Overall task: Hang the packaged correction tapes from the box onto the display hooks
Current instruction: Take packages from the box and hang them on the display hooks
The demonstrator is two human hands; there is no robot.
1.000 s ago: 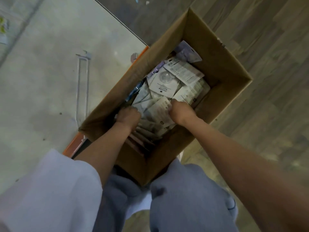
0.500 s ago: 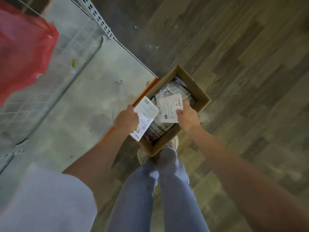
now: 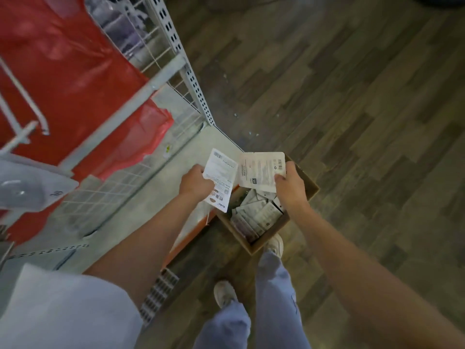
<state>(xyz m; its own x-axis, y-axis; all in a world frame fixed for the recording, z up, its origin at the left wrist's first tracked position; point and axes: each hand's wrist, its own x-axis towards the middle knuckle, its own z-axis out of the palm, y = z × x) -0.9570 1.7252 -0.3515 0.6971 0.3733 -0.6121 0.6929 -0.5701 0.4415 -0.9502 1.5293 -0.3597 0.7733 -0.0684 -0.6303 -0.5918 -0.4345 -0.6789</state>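
Note:
An open cardboard box (image 3: 310, 183) stands on the floor by my feet, with several white correction tape packages (image 3: 259, 214) lying in it. My left hand (image 3: 195, 183) grips one white package (image 3: 221, 178) by its edge, printed back toward me. My right hand (image 3: 289, 183) holds a second white package (image 3: 260, 171) above the box, also back side up. White display hooks (image 3: 27, 104) jut out from the rack at the upper left, well away from both hands.
A white wire-grid display rack (image 3: 173, 49) with a perforated upright rises at the left. Red bags (image 3: 63, 69) hang on it, and a grey packaged item (image 3: 30, 187) hangs lower left. The grey base shelf (image 3: 151, 195) has an orange edge. Wood-pattern floor (image 3: 352, 109) spreads to the right.
Both hands came up out of the box, each with a package. My view rose, so the box now looks small and the rack with its hooks has come into sight.

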